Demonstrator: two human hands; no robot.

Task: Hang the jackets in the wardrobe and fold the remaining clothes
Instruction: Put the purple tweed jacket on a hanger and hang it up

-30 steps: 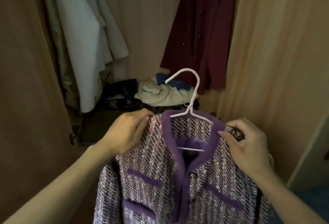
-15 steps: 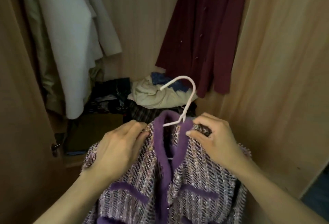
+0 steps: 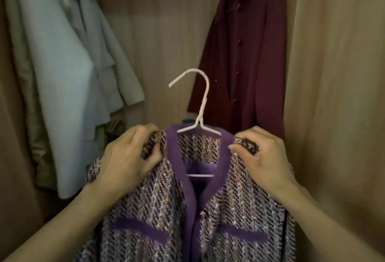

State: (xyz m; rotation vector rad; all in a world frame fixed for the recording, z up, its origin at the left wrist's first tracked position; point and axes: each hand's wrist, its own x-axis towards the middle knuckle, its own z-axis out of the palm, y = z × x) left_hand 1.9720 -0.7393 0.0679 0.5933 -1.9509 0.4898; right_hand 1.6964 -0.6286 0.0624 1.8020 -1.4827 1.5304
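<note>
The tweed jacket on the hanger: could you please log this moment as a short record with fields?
item: purple-trimmed tweed jacket, on white hanger
left hand: grips the jacket's left shoulder
right hand: pinches the right shoulder
hanger hook: free, not on a rail
already hanging: pale jacket at left, dark red coat at right
setting: wooden wardrobe

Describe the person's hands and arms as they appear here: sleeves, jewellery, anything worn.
Both hands, the left hand and the right hand, are bare: no gloves, and no rings or watch can be seen. Both forearms are uncovered as far as the bottom edge of the frame, so no sleeve shows. The nails look short and unpainted, though the image is soft.
</note>
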